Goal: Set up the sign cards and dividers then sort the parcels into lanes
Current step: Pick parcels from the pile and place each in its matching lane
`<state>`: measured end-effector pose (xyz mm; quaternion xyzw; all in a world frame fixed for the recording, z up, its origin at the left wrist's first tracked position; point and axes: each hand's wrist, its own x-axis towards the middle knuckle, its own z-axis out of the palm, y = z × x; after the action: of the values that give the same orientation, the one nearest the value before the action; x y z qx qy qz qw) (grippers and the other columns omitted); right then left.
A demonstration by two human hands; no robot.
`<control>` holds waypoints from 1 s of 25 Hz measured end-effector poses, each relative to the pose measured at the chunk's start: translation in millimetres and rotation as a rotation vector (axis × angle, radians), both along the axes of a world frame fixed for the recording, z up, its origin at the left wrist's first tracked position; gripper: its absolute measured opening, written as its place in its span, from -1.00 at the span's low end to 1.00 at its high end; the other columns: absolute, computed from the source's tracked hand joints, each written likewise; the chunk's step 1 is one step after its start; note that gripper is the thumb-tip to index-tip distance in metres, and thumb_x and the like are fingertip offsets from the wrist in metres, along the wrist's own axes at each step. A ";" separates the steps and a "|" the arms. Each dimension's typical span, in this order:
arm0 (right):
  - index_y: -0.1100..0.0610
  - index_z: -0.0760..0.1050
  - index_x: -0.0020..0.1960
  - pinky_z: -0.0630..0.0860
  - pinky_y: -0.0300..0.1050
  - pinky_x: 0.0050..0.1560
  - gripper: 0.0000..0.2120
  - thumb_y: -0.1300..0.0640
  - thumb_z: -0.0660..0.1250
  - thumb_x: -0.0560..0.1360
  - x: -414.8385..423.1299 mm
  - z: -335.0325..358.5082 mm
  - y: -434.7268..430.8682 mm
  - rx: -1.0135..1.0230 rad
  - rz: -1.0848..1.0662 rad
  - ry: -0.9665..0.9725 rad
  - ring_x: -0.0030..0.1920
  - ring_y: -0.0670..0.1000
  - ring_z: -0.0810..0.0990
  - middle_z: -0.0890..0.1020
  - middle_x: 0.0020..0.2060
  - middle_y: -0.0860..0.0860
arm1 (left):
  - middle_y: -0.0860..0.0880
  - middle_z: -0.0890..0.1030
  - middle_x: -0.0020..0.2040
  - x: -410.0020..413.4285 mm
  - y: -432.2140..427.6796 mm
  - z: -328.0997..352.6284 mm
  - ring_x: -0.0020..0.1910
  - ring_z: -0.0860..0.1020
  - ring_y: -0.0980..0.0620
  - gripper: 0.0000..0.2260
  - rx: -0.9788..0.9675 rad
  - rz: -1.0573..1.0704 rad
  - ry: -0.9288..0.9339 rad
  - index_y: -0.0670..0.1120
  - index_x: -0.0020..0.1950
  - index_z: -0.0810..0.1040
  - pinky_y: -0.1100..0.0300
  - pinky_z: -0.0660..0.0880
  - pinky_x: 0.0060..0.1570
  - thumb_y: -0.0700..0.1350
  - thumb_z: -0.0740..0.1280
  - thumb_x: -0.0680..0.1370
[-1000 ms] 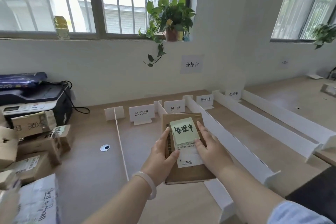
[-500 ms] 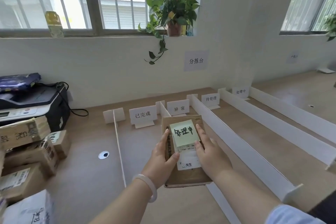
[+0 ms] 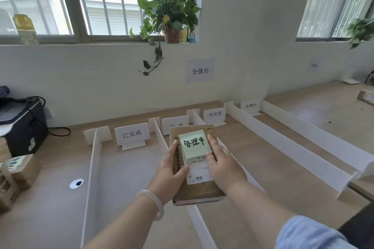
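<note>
I hold a flat brown parcel (image 3: 197,190) with both hands above the middle lanes. A pale green sticky note (image 3: 193,143) reading 处理中 sits on its top, above a white shipping label. My left hand (image 3: 169,176) grips the parcel's left edge, thumb on top. My right hand (image 3: 222,166) grips the right edge. White sign cards stand at the lanes' far ends: 已完成 (image 3: 132,134), one partly hidden behind the parcel (image 3: 175,124), 待处理 (image 3: 215,115) and 处理中 (image 3: 250,105). Long white dividers (image 3: 287,143) separate the lanes.
More brown parcels (image 3: 18,172) are stacked at the left table edge, beside a dark printer (image 3: 22,121) with a cable. A cable grommet (image 3: 76,183) sits in the tabletop. A potted plant (image 3: 170,16) hangs from the windowsill. Another parcel (image 3: 366,97) lies far right.
The view has swung a little to the right and closer to the lanes. The parcel stays gripped in both hands, now covering part of the second sign card.
</note>
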<state>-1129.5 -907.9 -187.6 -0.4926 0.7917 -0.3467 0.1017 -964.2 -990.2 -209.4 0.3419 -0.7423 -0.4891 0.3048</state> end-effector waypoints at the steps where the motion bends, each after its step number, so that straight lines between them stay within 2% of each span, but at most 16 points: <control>1: -0.31 0.01 0.54 0.42 -0.03 0.23 -0.52 -0.07 0.03 0.66 -25.1 3.3 10.2 0.001 -0.005 0.015 0.36 0.00 0.38 0.30 0.46 -0.11 | 0.10 0.34 0.42 -25.8 9.6 1.5 0.37 0.39 0.07 -0.38 0.003 0.003 0.001 0.47 0.41 0.03 -0.01 0.41 0.37 -0.01 0.32 0.59; 3: -0.31 0.01 0.54 0.44 -0.03 0.21 -0.52 -0.08 0.02 0.66 -77.4 10.1 31.5 0.014 -0.024 0.047 0.33 0.01 0.41 0.33 0.44 -0.09 | 0.10 0.33 0.43 -79.2 30.9 5.0 0.37 0.38 0.05 -0.36 0.001 0.003 0.008 0.49 0.44 0.03 -0.03 0.41 0.36 0.08 0.33 0.54; 6: -0.31 -0.01 0.54 0.44 -0.05 0.10 -0.52 -0.09 0.01 0.66 -147.2 15.7 62.6 0.053 -0.057 0.090 0.25 0.02 0.46 0.37 0.40 -0.09 | 0.11 0.33 0.40 -151.1 61.1 6.1 0.36 0.38 0.06 -0.34 0.027 -0.016 0.018 0.35 0.53 0.04 -0.01 0.42 0.36 0.02 0.33 0.57; 10: -0.31 -0.01 0.54 0.49 -0.01 0.13 -0.52 -0.09 0.00 0.66 -205.4 14.0 87.1 0.074 -0.068 0.101 0.22 0.01 0.48 0.40 0.37 -0.06 | 0.12 0.36 0.43 -211.6 80.9 2.0 0.39 0.38 0.06 -0.31 0.047 -0.030 0.018 0.37 0.51 0.07 -0.06 0.39 0.39 0.09 0.33 0.47; 14: -0.31 -0.01 0.54 0.50 0.03 0.16 -0.52 -0.09 0.00 0.66 -244.6 14.2 92.7 0.056 -0.097 0.081 0.23 0.03 0.47 0.38 0.37 -0.04 | 0.09 0.36 0.42 -254.5 79.0 7.1 0.37 0.38 0.06 -0.34 0.034 -0.066 0.012 0.35 0.51 0.06 -0.03 0.40 0.37 -0.06 0.34 0.58; 16: -0.29 -0.01 0.55 0.48 0.02 0.17 -0.52 -0.08 0.00 0.67 -258.1 14.6 96.1 0.049 -0.122 0.086 0.26 0.03 0.45 0.37 0.38 -0.03 | 0.10 0.36 0.42 -270.8 77.3 8.7 0.36 0.40 0.05 -0.34 0.032 -0.104 0.009 0.42 0.48 0.05 -0.03 0.44 0.34 -0.01 0.34 0.56; 19: -0.28 0.00 0.55 0.46 -0.01 0.17 -0.52 -0.06 0.00 0.67 -281.5 12.6 104.7 0.055 -0.182 0.078 0.29 0.03 0.44 0.36 0.41 -0.04 | 0.14 0.36 0.43 -298.9 77.3 5.4 0.36 0.42 0.04 -0.36 0.038 -0.151 -0.003 0.63 0.32 0.03 -0.07 0.47 0.30 0.17 0.32 0.44; 22: -0.27 0.01 0.55 0.47 -0.04 0.12 -0.52 -0.06 0.01 0.67 -305.5 8.4 114.9 0.055 -0.220 0.060 0.26 0.00 0.45 0.36 0.40 -0.05 | 0.15 0.33 0.46 -327.0 82.0 1.0 0.40 0.38 0.08 -0.31 0.040 -0.205 -0.032 0.50 0.45 0.02 -0.06 0.42 0.36 0.20 0.30 0.43; 25: -0.27 0.01 0.55 0.44 -0.09 0.06 -0.52 -0.05 0.02 0.67 -330.5 7.6 125.5 0.060 -0.235 0.057 0.27 0.00 0.44 0.36 0.40 -0.05 | 0.14 0.32 0.48 -353.8 90.4 1.3 0.42 0.35 0.09 -0.30 0.032 -0.223 -0.032 0.35 0.54 0.00 -0.04 0.37 0.40 0.13 0.31 0.50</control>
<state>-1460.0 -782.4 -180.1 -0.4027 0.8566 -0.3182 0.0523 -1318.0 -899.9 -208.2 0.2697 -0.7726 -0.5264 0.2309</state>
